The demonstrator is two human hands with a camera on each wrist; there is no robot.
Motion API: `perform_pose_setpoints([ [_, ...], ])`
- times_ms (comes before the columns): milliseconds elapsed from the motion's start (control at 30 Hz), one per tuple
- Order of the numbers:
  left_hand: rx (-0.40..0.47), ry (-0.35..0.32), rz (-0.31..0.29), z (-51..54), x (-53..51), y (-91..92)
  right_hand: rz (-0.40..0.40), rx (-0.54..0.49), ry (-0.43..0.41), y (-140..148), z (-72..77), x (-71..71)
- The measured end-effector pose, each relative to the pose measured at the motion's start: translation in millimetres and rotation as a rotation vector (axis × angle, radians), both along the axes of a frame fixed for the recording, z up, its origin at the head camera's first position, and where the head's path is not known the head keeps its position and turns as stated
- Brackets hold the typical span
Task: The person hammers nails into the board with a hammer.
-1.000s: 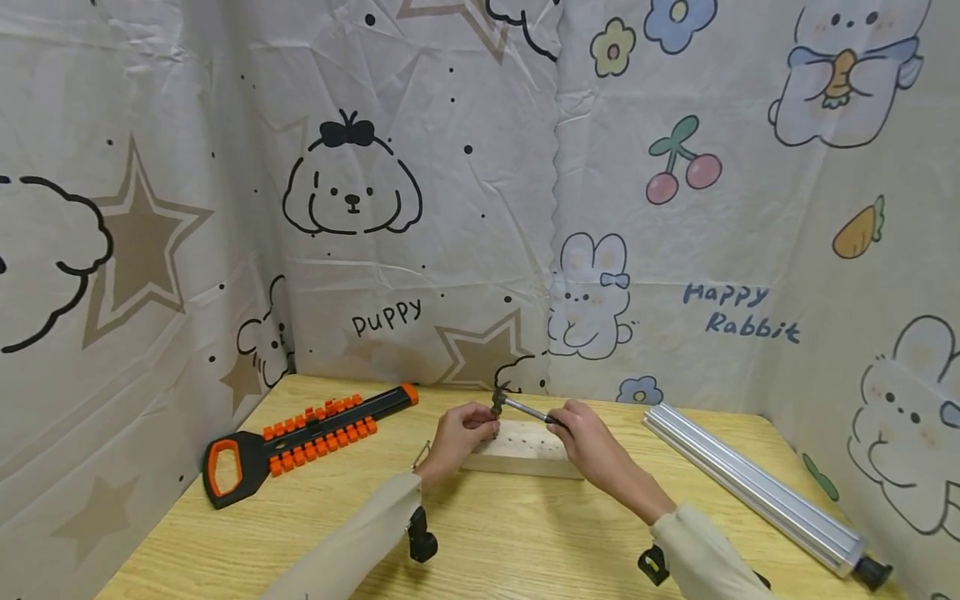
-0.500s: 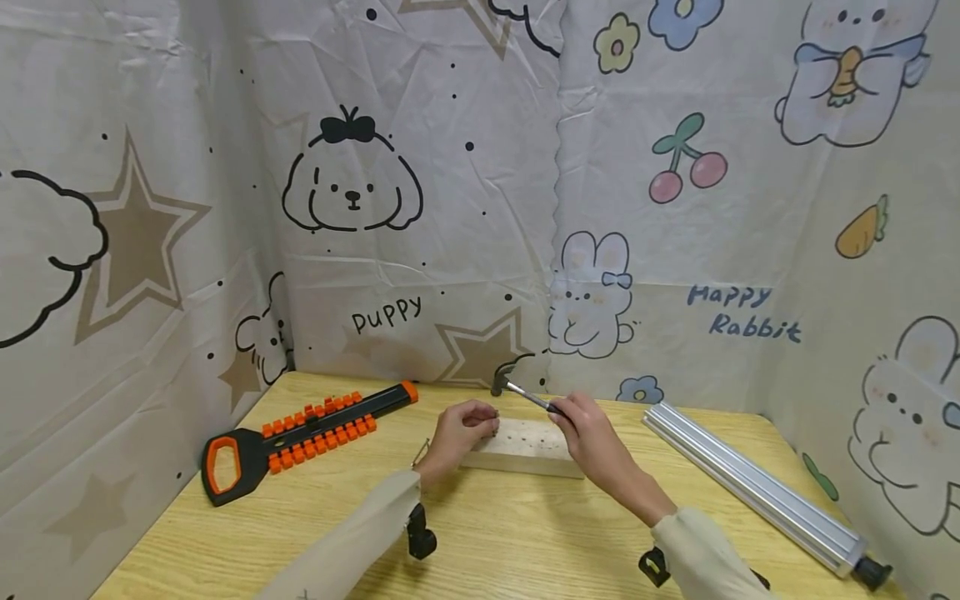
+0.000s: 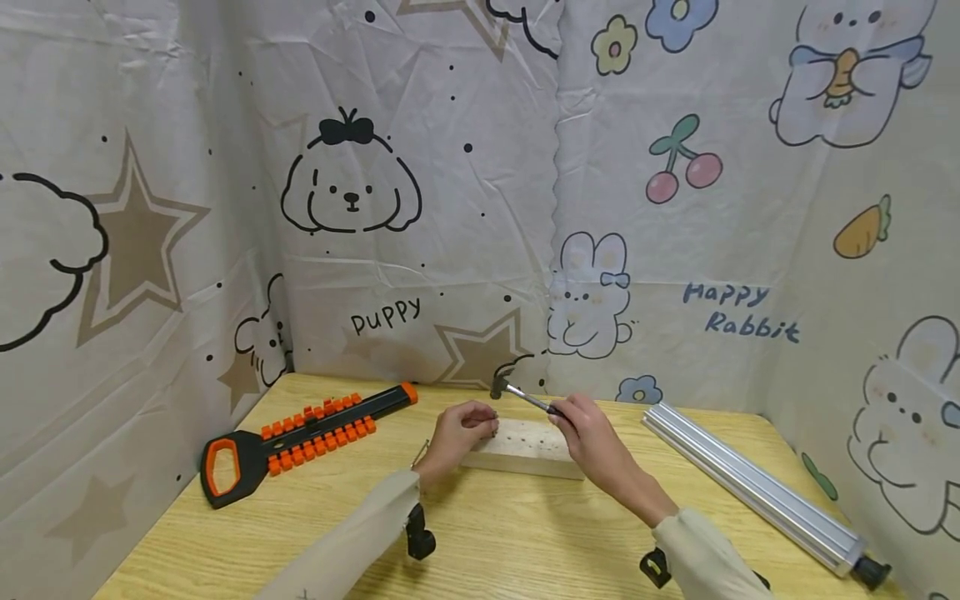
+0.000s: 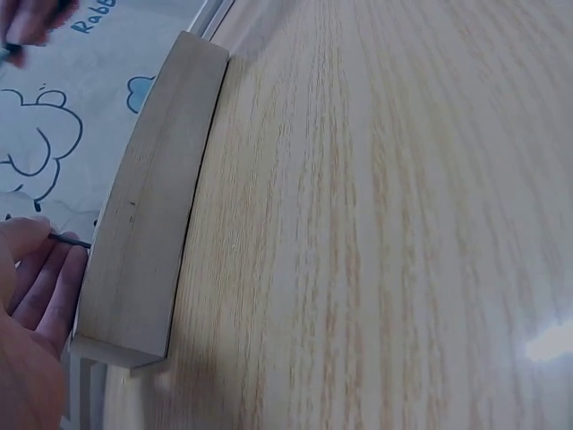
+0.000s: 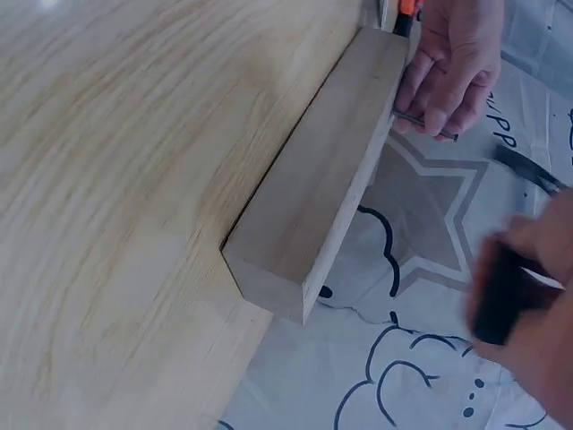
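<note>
A pale wooden block (image 3: 521, 454) with several small dark holes or nail heads in its top lies on the table. At its left end the left hand (image 3: 453, 437) pinches a nail, seen in the right wrist view as a dark nail (image 5: 425, 124) between thumb and fingers, its point against the block's top face. The right hand (image 3: 596, 442) grips the black handle of a small hammer, whose head (image 3: 498, 386) hangs just above the left fingertips, clear of the nail. In the right wrist view the hammer head (image 5: 528, 167) is blurred.
A black and orange rack (image 3: 322, 429) lies on the table's left side. A silver aluminium bar (image 3: 757, 487) with a black end lies at the right. Printed cloth (image 3: 420, 267) hangs behind and at both sides of the wooden table (image 3: 495, 550).
The hammer head has lifted from close above the left fingertips to a little higher since a second ago, with the right hand tilting. The left hand and the block keep their places.
</note>
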State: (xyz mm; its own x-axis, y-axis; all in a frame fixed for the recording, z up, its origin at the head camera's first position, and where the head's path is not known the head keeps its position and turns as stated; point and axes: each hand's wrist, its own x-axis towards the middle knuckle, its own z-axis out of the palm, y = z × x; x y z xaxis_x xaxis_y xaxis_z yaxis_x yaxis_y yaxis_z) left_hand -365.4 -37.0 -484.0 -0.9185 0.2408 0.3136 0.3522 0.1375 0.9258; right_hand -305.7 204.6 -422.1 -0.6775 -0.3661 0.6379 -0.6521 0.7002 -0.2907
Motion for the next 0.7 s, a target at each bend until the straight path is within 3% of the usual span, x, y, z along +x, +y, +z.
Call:
perform_pose_setpoints([
  [133,0.005,0.005,0.011,-0.6,0.0,0.2,-0.029,0.086,-0.078,0.7,-1.6,1.1],
  [333,0.013,0.000,0.011,-0.8,2.0,-0.2,-0.020,-0.032,0.102,1.4,0.8,1.5],
  [400,0.018,0.001,0.006,-1.3,2.4,-0.7,-0.008,-0.057,0.118,1.0,0.9,1.9],
  [600,0.018,0.007,0.014,-1.8,1.1,-0.4,-0.034,0.073,-0.087,-0.5,-3.8,4.8],
  [700,0.009,0.000,0.015,-1.3,0.9,0.0,-0.038,0.074,-0.066,-0.2,-4.5,4.7],
])
